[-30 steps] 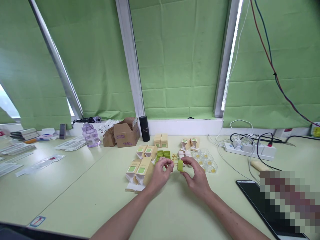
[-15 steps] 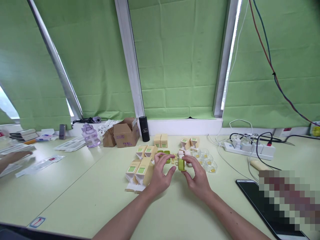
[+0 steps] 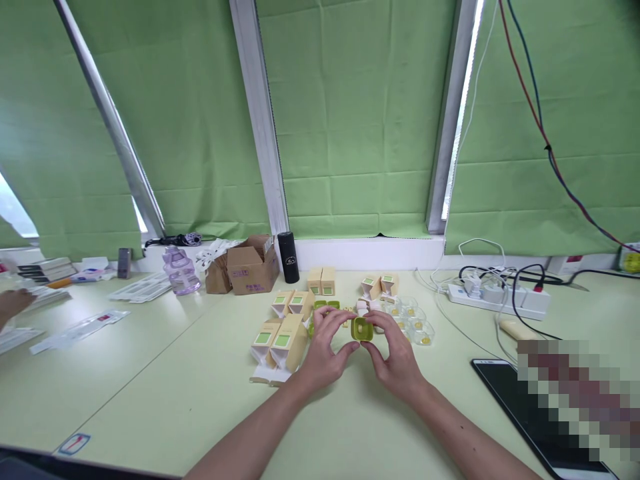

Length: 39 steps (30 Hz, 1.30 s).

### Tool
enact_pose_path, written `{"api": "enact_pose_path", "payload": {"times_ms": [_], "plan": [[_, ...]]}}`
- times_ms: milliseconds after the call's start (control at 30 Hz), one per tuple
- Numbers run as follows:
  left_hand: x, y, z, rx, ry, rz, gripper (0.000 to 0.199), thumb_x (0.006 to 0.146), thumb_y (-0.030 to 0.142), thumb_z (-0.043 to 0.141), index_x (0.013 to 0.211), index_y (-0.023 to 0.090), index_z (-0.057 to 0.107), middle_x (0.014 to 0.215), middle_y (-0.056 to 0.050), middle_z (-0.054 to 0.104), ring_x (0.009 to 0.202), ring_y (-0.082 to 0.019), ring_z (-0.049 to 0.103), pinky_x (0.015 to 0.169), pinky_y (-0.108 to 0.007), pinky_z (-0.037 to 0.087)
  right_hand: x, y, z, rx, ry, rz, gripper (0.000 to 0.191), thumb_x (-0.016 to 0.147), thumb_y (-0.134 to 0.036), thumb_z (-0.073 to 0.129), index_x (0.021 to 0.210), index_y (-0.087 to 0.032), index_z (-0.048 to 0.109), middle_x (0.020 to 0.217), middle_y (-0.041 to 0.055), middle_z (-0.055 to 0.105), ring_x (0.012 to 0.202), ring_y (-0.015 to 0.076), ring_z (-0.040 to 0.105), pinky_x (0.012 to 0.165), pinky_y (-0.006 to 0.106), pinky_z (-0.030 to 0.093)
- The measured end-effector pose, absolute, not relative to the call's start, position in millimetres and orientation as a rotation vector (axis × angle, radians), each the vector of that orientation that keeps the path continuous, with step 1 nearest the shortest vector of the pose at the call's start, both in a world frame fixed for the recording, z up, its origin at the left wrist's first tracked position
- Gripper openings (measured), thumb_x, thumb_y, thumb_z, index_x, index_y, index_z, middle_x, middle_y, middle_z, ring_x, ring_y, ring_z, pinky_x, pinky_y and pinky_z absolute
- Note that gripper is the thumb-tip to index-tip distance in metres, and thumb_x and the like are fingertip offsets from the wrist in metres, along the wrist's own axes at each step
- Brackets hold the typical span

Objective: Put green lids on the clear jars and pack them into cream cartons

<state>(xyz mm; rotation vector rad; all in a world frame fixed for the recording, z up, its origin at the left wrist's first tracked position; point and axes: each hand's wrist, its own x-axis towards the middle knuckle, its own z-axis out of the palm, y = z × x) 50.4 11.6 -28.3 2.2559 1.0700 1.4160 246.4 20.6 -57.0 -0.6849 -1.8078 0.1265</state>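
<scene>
A small green square container is held up between my two hands, its open side facing me, with a pale piece visible inside. My left hand pinches its left side with thumb and fingers. On its right side my right hand grips it the same way. Behind my left hand lie more green pieces. Small yellow pieces and white round pieces sit just beyond the container. Beige boxes with green labels stand left of my left hand. Clear domed cups with yellow centres lie beyond my right hand.
Cardboard box, black bottle and purple bottle stand at the back left. A power strip with cables and a tablet lie on the right. Another person's hand is at the far left.
The green container has turned so its open side faces me. My left hand has closed onto it, where before it was apart from it. The other person's hand has moved left.
</scene>
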Motion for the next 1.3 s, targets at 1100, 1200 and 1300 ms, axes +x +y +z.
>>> {"api": "enact_pose_path", "payload": {"times_ms": [1100,1200,1300], "plan": [[48.6,14.5,-31.0,2.225,1.060,1.507,0.038,0.093,0.025,0.075,0.130,0.027,0.070,0.125,-0.011,0.071,0.131,-0.032,0.048,0.110,-0.053,0.046,246.5,22.8,-56.2,-0.648,-1.876,-0.149,0.032,0.101,-0.009,0.056,0.130,-0.022,0.062,0.132,0.0175,0.064,0.124,0.0297,0.066,0.098,0.046,0.063],[48.7,14.6,-31.2,2.219,1.060,1.511,0.038,0.093,0.027,0.075,0.131,0.027,0.070,0.126,-0.011,0.071,0.131,-0.033,0.048,0.110,-0.054,0.045,246.0,22.1,-55.8,-0.644,-1.871,-0.152,0.030,0.101,-0.008,0.056,0.126,-0.022,0.064,0.132,0.0171,0.064,0.124,0.0292,0.067,0.097,0.045,0.063],[48.8,14.7,-31.4,2.222,1.063,1.511,0.037,0.093,0.027,0.075,0.130,0.027,0.070,0.125,-0.011,0.071,0.131,-0.033,0.048,0.111,-0.054,0.045,245.5,21.2,-54.5,-0.643,-1.861,-0.153,0.028,0.101,-0.008,0.056,0.123,-0.022,0.066,0.132,0.0169,0.064,0.122,0.0288,0.068,0.094,0.043,0.064]]}}
